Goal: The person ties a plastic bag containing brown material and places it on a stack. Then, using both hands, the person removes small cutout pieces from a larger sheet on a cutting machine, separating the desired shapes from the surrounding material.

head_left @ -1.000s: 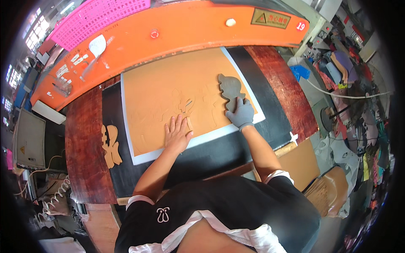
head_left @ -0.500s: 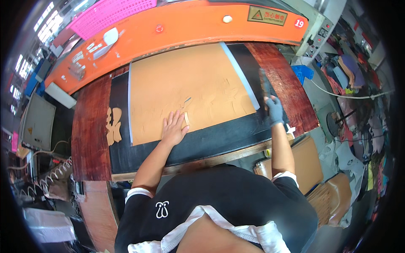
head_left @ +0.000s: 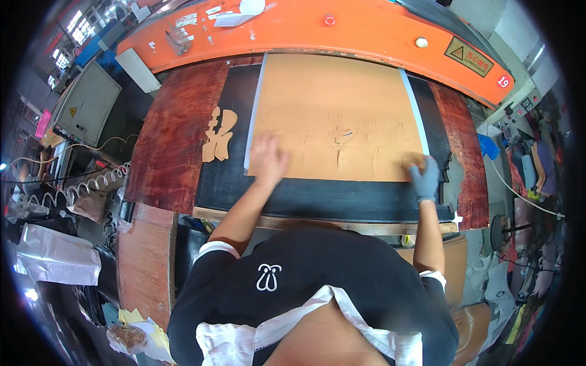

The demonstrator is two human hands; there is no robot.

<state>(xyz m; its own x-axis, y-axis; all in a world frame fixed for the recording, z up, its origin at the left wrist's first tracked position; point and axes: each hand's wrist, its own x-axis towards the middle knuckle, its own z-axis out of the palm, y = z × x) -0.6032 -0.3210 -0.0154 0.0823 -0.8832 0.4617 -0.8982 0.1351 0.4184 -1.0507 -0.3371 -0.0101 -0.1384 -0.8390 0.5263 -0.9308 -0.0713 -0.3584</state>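
A tan sheet (head_left: 342,79) with pale edge strips lies flat on a black board (head_left: 342,198). Cut lines and a small slot mark its nearer half. My bare left hand (head_left: 268,160), blurred, rests over its near left part with fingers stretched out. At the near right corner is my right hand (head_left: 425,180) in a grey glove; its fingertips are smeared, so whether they pinch the sheet is unclear. Just right of that hand, a dark grey cutting die (head_left: 452,183) with a wavy outline lies on the board. Several tan cut pieces (head_left: 218,135) sit left of the sheet.
An orange machine beam (head_left: 287,30) spans the far side, with a red button (head_left: 329,20) and a white knob (head_left: 421,42). Reddish-brown boards (head_left: 174,134) flank the black one. A coiled hose (head_left: 91,183) hangs at left. Stacked tan sheets (head_left: 455,262) stand below the right edge.
My right hand has let go of the cutting die, which now lies at the right, and has moved to the sheet's corner. My left hand has shifted left across the sheet. The view has turned.
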